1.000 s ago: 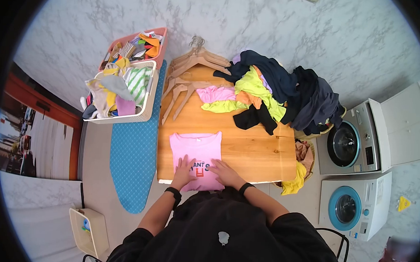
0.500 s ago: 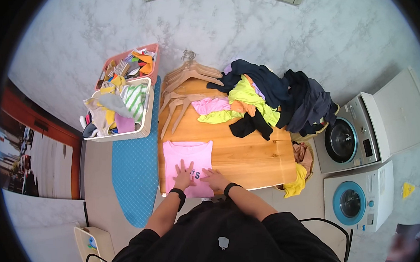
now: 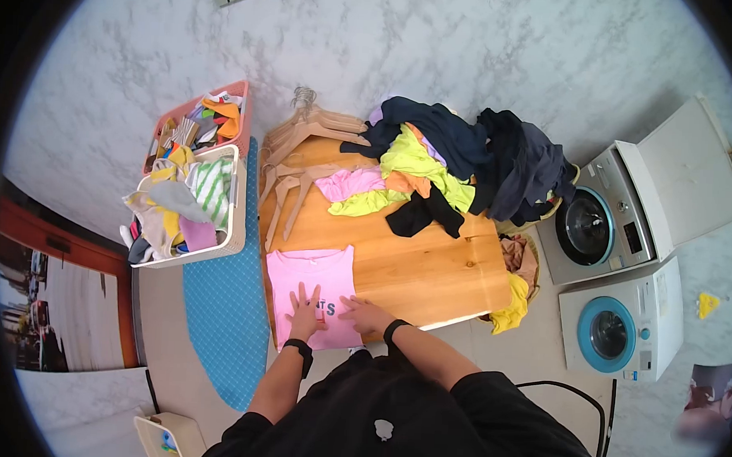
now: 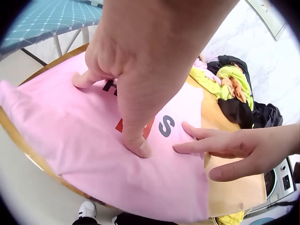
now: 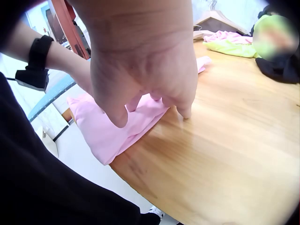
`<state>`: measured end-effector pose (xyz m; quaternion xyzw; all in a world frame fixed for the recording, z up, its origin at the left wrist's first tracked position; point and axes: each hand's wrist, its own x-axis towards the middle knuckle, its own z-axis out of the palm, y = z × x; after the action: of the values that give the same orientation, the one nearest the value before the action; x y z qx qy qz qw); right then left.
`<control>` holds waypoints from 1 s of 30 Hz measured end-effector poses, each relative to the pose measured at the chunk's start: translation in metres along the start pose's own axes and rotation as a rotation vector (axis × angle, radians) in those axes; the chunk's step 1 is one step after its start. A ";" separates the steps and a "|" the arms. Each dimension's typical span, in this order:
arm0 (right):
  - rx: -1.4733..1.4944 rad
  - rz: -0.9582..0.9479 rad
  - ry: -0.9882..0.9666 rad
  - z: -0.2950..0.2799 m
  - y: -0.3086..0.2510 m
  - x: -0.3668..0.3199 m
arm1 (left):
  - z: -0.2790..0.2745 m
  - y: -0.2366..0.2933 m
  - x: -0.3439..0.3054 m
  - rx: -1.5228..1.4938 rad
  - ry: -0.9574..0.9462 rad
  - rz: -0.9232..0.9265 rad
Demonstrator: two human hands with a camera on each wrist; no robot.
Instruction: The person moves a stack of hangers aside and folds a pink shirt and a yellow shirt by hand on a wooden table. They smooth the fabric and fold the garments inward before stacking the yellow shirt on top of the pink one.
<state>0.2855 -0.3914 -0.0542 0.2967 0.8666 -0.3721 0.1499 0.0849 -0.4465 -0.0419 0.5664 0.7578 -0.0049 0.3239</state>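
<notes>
A pink T-shirt (image 3: 310, 267) with a dark and red print lies spread at the near left corner of the wooden table (image 3: 430, 273). The left hand (image 3: 303, 315) rests on its printed middle, fingers spread and fairly straight. In the left wrist view, the thumb of that left hand (image 4: 136, 84) presses the cloth beside the red part of the print. The right hand (image 3: 368, 315) lies at the shirt's right edge, fingertips on the fabric. From the right wrist view, the right hand (image 5: 145, 70) covers part of the shirt, and one fingertip comes down by the bare wood.
Wooden hangers (image 3: 317, 127) and a heap of dark and neon clothes (image 3: 436, 149) occupy the table's far side. Left of it stand an ironing board (image 3: 220, 328) and a white basket (image 3: 236, 213) of clothes. Washing machines (image 3: 609, 332) stand at the right.
The head view has shifted, so more wall shows and the table appears farther left. The right hand has slid outward to the shirt's right edge; the left hand stays on the print.
</notes>
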 end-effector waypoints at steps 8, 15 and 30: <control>0.650 -0.002 0.240 -0.080 0.027 -0.002 | 0.024 0.016 0.041 0.159 0.122 -0.192; 0.451 0.325 1.202 -0.185 0.174 0.011 | -0.002 0.084 0.052 -0.031 0.071 -0.248; 0.482 0.013 1.178 -0.344 0.128 -0.029 | -0.021 0.090 0.088 -0.034 -0.057 -0.335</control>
<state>0.3747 -0.0807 0.1222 0.4823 0.6940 -0.3301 -0.4205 0.1387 -0.3314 -0.0364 0.4264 0.8319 -0.0622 0.3496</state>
